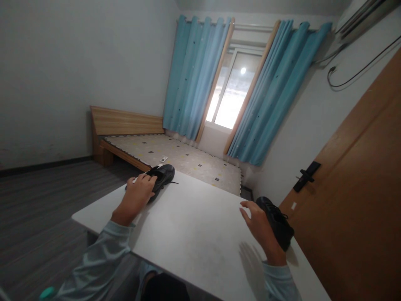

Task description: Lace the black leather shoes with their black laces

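**Two hands, two black shoes on a white table**

Far left: grey plank floor, pale wall. A teal object at the bottom left edge, too cropped to identify. Wooden bed frame against the wall with a patterned mattress; a small white item lies on the mattress, possibly a remote, too small to tell.

White table fills the lower middle. Left hand, light blue-green sleeve, rests on the left shoe at the far left corner of the table. Fingers curl over the shoe's near end, gripping it. Shoe is black, sits on the tabletop, a lace trailing off to its right. Something white shows under the fingertips, unclear what.

Centre back: window, bright, with blue curtains on both sides.

Right hand is at the right edge of the table, fingers spread and loose, open, its far side against the right shoe. No closed grip visible. That shoe is black, laced, sits at the table's right edge, partly hidden behind the hand. The two shoes lie well apart.

Far right: wooden door with a black handle. Wall unit at the top right, cable hanging below.
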### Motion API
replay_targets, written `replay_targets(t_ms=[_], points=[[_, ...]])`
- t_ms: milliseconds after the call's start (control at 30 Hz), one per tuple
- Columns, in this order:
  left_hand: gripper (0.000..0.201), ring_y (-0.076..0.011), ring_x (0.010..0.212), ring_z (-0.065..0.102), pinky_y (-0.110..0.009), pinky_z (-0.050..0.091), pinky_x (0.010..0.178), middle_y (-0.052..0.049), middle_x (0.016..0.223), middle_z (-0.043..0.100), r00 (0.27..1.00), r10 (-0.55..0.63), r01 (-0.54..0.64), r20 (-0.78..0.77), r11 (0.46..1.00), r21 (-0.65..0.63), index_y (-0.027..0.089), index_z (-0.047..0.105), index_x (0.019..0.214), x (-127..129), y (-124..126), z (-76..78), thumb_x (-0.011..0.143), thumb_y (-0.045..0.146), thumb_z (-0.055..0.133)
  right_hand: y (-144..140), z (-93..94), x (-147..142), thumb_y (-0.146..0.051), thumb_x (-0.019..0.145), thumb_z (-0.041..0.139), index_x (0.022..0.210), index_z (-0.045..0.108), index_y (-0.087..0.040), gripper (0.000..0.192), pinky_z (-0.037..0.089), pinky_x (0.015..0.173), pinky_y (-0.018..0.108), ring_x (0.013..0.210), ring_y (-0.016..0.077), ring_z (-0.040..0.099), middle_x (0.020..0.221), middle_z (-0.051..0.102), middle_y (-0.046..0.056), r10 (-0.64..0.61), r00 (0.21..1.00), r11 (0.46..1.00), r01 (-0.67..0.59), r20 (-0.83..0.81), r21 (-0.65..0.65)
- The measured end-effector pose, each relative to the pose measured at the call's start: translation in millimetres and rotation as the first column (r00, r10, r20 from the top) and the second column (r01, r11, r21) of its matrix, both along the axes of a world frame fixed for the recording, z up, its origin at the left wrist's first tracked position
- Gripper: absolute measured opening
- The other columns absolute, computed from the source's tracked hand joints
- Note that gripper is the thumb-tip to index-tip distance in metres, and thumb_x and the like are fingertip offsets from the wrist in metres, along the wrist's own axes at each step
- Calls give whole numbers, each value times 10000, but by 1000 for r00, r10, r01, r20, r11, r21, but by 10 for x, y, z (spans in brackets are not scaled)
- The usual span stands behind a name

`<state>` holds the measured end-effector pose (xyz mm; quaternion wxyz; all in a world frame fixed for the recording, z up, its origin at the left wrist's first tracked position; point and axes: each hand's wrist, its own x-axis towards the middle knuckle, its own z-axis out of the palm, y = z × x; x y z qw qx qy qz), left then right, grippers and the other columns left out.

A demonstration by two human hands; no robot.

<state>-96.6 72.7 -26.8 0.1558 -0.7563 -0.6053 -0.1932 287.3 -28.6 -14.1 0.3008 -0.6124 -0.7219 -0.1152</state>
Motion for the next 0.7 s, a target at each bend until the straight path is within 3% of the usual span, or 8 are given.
replay_targets(t_ms=[133, 233, 433, 700], points=[[334, -256, 1083, 515, -398, 329, 878, -95, 1077, 631, 998, -64, 65, 21, 996, -63, 205, 566, 1047, -66, 124, -21, 747, 64, 525, 96, -112, -415, -261, 859, 441, 946, 604, -175, 204, 477, 791, 350, 811, 209, 631, 869, 674, 85, 136, 982, 987, -146, -128, -72], [343, -248, 1034, 543, -358, 332, 821, -60, 1031, 653, 992, -109, 116, 61, 987, -111, 232, 578, 1023, -101, 191, -12, 730, 59, 544, 212, -294, -534, -242, 845, 449, 927, 604, -177, 187, 479, 758, 318, 773, 188, 633, 814, 676, 61, 188, 960, 971, -214, -207, -108], [336, -242, 1035, 517, -372, 280, 844, -57, 1053, 646, 988, -147, 149, 55, 988, -39, 236, 584, 1016, -14, 195, 66, 744, 50, 516, 354, -623, -477, -195, 811, 448, 918, 607, -176, 193, 466, 664, 272, 648, 162, 612, 685, 651, 24, 133, 950, 965, -189, -284, -183], [285, -243, 1017, 502, -362, 276, 795, -58, 1012, 637, 969, -226, 218, 98, 972, 90, 223, 581, 1046, 303, -25, 273, 808, 91, 494, 331, -604, -401, -217, 803, 446, 899, 616, -165, 202, 459, 629, 260, 605, 160, 605, 655, 651, 23, 84, 946, 971, -148, -313, -187]])
